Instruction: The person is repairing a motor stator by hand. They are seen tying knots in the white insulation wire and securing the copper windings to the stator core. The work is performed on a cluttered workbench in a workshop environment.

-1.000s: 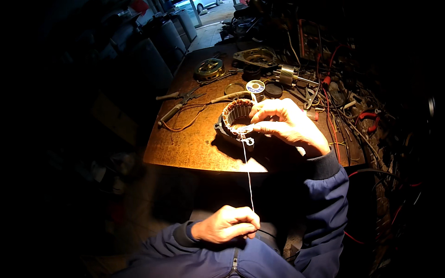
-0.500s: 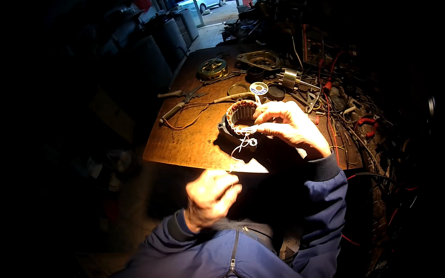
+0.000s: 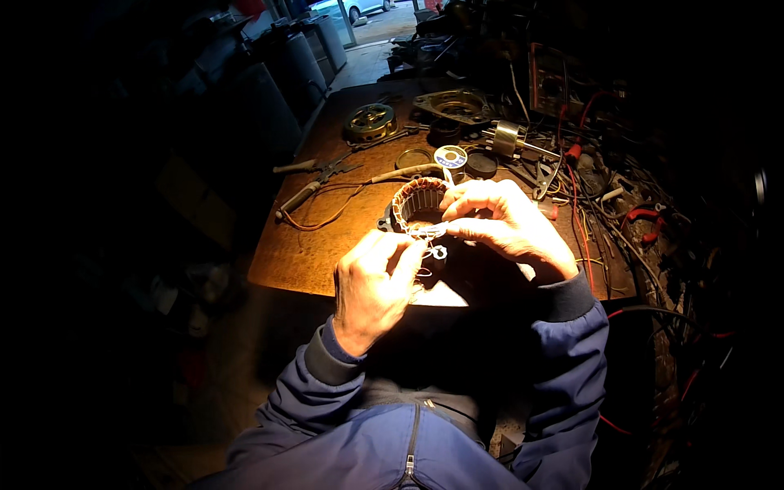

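A round motor stator with copper windings sits near the front edge of a brown wooden workbench. My right hand rests on its right side and pinches a thin white thread at the winding. My left hand is raised to the stator's front, fingers closed on the same thread, whose loose loops hang between the two hands. Both sleeves are blue.
Behind the stator lie a small spool, a round lid, pliers, a wooden-handled tool, a brass-coloured motor cover, another metal housing and a rotor shaft. Tangled red and black cables crowd the right side.
My left hand has risen from my lap to the stator, and the thread that was stretched taut now hangs slack in loops. My right hand has stayed on the stator.
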Motion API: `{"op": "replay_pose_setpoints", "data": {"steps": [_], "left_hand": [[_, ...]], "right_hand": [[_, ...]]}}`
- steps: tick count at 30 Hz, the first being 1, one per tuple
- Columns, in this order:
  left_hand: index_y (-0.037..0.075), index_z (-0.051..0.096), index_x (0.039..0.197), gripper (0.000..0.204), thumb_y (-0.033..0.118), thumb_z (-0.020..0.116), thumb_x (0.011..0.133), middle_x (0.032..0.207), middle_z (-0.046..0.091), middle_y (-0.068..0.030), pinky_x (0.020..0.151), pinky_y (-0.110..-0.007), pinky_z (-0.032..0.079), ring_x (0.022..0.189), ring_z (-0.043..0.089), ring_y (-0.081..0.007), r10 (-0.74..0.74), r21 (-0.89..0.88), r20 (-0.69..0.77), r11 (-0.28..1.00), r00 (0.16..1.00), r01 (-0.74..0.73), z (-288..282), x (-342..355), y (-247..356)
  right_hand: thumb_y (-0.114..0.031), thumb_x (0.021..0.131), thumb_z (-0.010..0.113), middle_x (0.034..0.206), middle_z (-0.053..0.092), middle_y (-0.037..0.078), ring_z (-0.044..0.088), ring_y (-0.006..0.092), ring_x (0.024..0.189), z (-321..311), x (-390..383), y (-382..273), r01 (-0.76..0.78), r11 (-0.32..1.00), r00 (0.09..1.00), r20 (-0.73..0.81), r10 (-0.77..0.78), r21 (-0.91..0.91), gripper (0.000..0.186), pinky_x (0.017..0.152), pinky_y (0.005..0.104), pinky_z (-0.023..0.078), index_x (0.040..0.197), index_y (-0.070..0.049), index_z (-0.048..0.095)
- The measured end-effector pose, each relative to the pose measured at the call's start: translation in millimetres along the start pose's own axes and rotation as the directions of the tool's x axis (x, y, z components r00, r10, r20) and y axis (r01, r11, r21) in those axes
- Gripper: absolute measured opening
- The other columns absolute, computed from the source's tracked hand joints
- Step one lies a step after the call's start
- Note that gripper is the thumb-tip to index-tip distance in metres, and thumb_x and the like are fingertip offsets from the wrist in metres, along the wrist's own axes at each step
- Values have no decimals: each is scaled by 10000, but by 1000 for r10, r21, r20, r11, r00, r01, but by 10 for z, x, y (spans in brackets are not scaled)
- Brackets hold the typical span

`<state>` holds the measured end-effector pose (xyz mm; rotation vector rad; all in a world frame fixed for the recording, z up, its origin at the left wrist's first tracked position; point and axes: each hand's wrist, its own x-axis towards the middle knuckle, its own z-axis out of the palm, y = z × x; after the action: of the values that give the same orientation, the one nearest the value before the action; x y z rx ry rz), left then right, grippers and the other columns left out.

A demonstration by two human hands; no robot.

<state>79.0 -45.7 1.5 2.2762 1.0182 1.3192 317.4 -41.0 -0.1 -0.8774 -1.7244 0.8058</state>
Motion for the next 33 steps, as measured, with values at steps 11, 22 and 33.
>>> {"op": "replay_pose_setpoints", "data": {"steps": [11,22,33], "left_hand": [[-10,754,886,65,40,795,895,801,693,-40,576,-245,494,643,629,-81,-88,-20,42,996,995,89,-44,130,-64],[48,719,875,171,44,852,769,848,635,-101,679,-392,524,788,643,-282,249,170,-122,959,961,-227,-58,29,16],[62,783,876,210,54,934,730,774,648,-81,563,-318,503,644,646,-203,318,228,-106,930,942,-288,30,-99,317]], "right_hand": [[-149,881,818,997,734,135,699,226,961,-40,8,-44,2,997,1000,23,-1,-73,246,873,353,545,975,59,725],[-135,880,828,1003,736,112,697,206,930,2,8,-173,-117,993,993,3,117,0,218,826,341,550,973,44,746],[-91,855,855,1073,741,120,691,197,959,-29,7,-60,-73,995,997,2,73,-66,188,792,321,550,991,18,786]]}}
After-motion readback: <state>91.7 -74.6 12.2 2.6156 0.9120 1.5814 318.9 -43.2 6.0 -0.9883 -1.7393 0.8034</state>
